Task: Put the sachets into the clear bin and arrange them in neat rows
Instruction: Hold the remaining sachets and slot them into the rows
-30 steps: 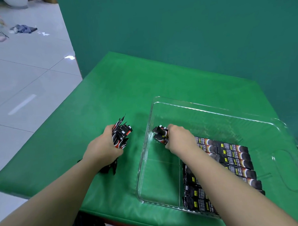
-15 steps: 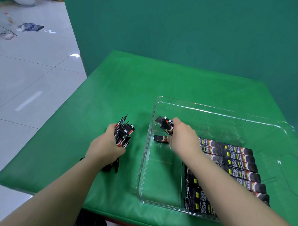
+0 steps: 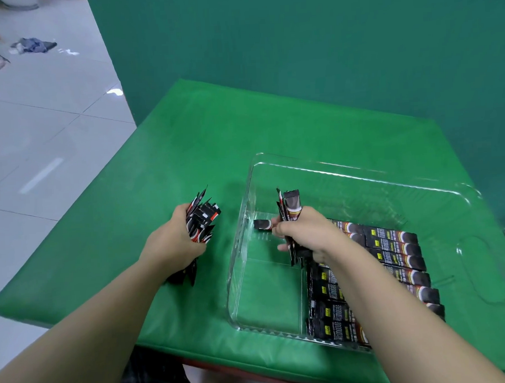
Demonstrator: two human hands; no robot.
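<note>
A clear plastic bin point(image 3: 360, 169) stands on the green table. Rows of black sachets point(image 3: 393, 251) lie flat on its floor, partly hidden under my right forearm. My right hand point(image 3: 305, 235) is inside the bin near its left wall and grips a few sachets point(image 3: 291, 208) upright. One single sachet point(image 3: 261, 224) lies flat by that hand's fingertips. My left hand point(image 3: 175, 244) hovers over the table just left of the bin and grips a thick bundle of sachets point(image 3: 202, 219), ends fanning upward.
The green table point(image 3: 214, 141) meets a green backdrop wall at the rear. Its left edge drops to a white tiled floor point(image 3: 39, 113), with cloth and clutter far off. The table's front edge runs close under the bin.
My right hand has lifted and tilted its few sachets upright inside the bin, leaving one sachet flat by the left wall. The left hand and its bundle have barely moved.
</note>
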